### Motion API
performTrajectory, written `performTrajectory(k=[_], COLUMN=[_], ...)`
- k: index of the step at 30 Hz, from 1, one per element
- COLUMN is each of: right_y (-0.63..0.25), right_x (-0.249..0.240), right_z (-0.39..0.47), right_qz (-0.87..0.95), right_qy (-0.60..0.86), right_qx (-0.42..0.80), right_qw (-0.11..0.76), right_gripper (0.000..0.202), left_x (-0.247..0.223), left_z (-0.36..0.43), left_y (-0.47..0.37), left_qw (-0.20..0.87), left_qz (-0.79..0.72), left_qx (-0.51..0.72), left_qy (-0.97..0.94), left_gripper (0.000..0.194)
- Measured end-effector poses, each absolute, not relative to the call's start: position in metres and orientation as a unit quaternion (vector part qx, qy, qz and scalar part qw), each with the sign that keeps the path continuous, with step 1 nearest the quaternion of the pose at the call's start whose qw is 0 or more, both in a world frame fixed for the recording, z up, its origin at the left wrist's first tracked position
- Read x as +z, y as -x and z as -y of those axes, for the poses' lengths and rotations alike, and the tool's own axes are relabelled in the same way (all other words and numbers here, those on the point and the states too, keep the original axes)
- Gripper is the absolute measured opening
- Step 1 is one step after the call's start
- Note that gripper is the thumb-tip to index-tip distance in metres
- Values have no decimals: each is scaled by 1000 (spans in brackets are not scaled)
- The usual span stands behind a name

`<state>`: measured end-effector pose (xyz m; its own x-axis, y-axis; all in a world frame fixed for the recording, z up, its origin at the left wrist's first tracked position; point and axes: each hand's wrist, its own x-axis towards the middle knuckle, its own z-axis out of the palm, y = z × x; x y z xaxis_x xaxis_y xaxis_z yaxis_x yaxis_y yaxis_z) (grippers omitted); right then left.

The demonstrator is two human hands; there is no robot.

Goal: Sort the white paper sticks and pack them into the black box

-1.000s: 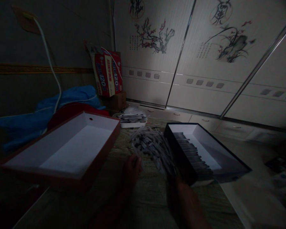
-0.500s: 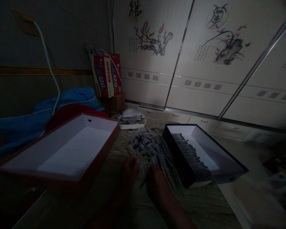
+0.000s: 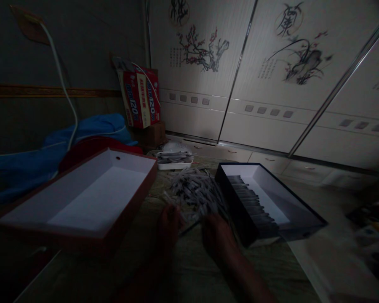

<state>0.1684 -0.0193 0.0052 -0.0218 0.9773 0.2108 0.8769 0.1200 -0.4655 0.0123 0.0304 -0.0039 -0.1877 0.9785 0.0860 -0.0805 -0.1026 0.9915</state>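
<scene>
A loose pile of thin, pen-like sticks (image 3: 196, 187), pale and dark, lies on the table in front of me. At its near left edge is my left hand (image 3: 169, 221), fingers closed; what they hold, if anything, is lost in the dark. My right hand (image 3: 215, 229) is closed at the near right side of the pile. From its fingers a dark pen-like stick (image 3: 189, 229) slants down toward my left hand. Right of the pile, a dark box (image 3: 303, 204) with white inner walls holds a row of similar sticks (image 3: 254, 204) side by side.
A red-brown box (image 3: 129, 206), white inside, stands on the left. Behind the pile sits a white tray (image 3: 175, 166) of sticks. Blue cloth (image 3: 91, 126), a red carton (image 3: 142, 99) and a white cable (image 3: 61, 80) are farther left. Pale cabinet doors (image 3: 202, 118) line the back.
My right hand has moved slightly right and up, the dark stick shifting with it. My left hand has moved a little left. Sticks at the pile's near edge lie differently.
</scene>
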Motion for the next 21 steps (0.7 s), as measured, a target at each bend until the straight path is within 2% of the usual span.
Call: performTrajectory(k=[3, 7, 13, 17, 21], right_y=[-154, -142, -143, -152, -161], right_x=[2, 4, 5, 7, 17], right_z=[13, 4, -9, -13, -9], right_qz=[758, 793, 831, 788, 712], right_qy=[616, 598, 541, 590, 620], right_qx=[74, -23, -78, -73, -11], right_qw=[202, 116, 102, 156, 329], right_gripper=[20, 14, 10, 10, 12], left_x=[-2, 5, 12, 12, 8], left_z=[-31, -29, -27, -28, -31], left_y=[-9, -5, -4, -2, -2], left_qw=[441, 412, 382, 367, 418], left_qz=[-495, -513, -529, -536, -513], left_qx=[607, 620, 629, 643, 643], left_qy=[-438, -427, -423, -406, -385], left_gripper=[22, 25, 25, 25, 24])
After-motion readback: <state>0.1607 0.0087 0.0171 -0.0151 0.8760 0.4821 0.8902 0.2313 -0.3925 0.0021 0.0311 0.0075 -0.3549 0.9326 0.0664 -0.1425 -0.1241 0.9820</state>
